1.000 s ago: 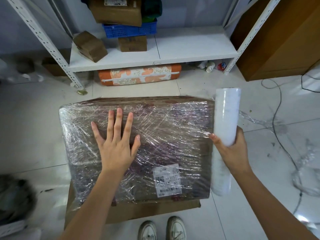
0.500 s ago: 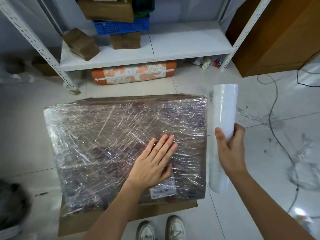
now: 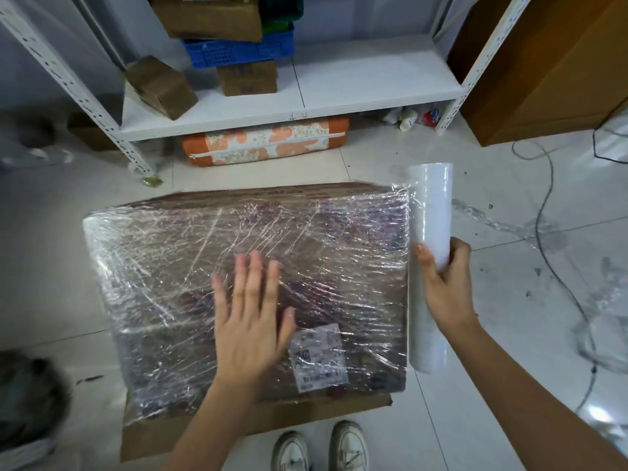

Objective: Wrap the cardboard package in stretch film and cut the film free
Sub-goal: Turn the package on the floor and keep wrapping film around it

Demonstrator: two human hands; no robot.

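Film is covering the cardboard package (image 3: 244, 266), which is sitting on the tiled floor (image 3: 503, 334) in front of a white metal shelf (image 3: 356, 90), on top of a flat sheet of cardboard (image 3: 306, 419) that is sticking out along its near edge. The left hand (image 3: 249, 321) is lying flat on the wrapped top face, fingers straight and slightly spread, gripping nothing, just beside a white shipping label (image 3: 319, 356) under the film. The right hand (image 3: 445, 283) is wrapping its fingers and thumb around the middle of the stretch film roll (image 3: 430, 253), which is standing nearly upright right against the package's right side, with film running from it onto the top right corner. Two white shoes (image 3: 323, 450) are showing at the bottom edge. Scraps of loose film (image 3: 503, 222) and a dark cable (image 3: 550, 266) are lying on the floor to the right.
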